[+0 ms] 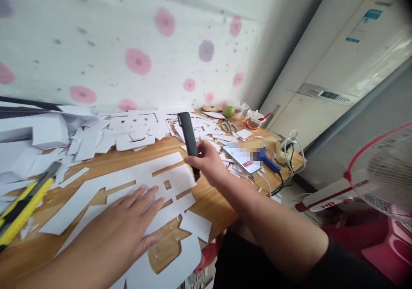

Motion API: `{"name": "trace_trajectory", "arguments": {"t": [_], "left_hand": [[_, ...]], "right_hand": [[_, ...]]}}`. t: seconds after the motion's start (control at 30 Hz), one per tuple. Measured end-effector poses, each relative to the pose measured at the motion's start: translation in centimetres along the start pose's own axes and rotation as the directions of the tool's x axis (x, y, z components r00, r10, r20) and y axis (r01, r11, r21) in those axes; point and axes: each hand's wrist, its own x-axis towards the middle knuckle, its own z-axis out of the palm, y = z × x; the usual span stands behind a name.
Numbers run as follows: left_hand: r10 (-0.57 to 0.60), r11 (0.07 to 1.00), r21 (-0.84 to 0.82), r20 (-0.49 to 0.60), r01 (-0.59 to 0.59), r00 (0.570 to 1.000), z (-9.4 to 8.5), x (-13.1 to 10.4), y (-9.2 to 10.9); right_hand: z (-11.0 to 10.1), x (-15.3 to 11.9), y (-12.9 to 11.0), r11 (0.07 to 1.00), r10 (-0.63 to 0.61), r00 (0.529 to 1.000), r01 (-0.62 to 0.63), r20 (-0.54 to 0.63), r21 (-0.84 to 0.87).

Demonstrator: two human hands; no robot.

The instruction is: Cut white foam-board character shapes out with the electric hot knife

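My left hand (130, 216) lies flat, fingers spread, on a large white cut-out sheet (125, 179) of card or foam board with rectangular openings. In my right hand (207, 162) is a long black handheld object (189, 138), held upright at the sheet's right edge; its exact kind cannot be made out. The fingers wrap around its lower part. Nearer to me, below my left hand, lies another white cut piece (180, 259) with a rounded opening. A small notched white piece (197, 225) rests beside it.
On the wooden table (222, 203) are a yellow-and-black utility knife (27, 207), white scraps (135, 130), scissors (228, 126), a phone (241, 158), a blue glue gun (270, 162), a green fruit (228, 111) and a plastic cup (252, 120). A fan (386, 173) stands at right.
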Motion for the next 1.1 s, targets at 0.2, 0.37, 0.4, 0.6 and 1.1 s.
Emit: {"name": "trace_trajectory", "arguments": {"t": [0.2,0.37,0.4,0.6,1.1], "left_hand": [[0.007,0.999,-0.038,0.210,0.001,0.978,-0.7,2.0,2.1],[0.164,0.984,0.065,0.025,-0.165,0.986,-0.2,1.2,1.3],[0.193,0.978,0.090,-0.025,-0.190,0.981,0.0,1.0,1.2],[0.230,0.971,0.101,-0.133,-0.217,0.964,0.5,0.9,1.0],[0.151,0.983,-0.083,-0.118,-0.161,0.981,1.3,0.4,1.0]], "right_hand": [[-0.3,-0.6,0.2,0.914,-0.018,1.000,0.024,-0.018,0.404],[-3.2,0.0,-0.4,0.872,0.063,0.972,0.057,-0.227,0.486],[-3.5,-0.1,-0.4,0.878,0.061,0.970,0.061,-0.237,0.474],[-4.3,-0.8,1.2,0.966,-0.014,0.983,0.060,-0.182,0.250],[-6.0,-1.8,3.3,0.994,-0.071,0.991,0.080,-0.114,0.076]]}}
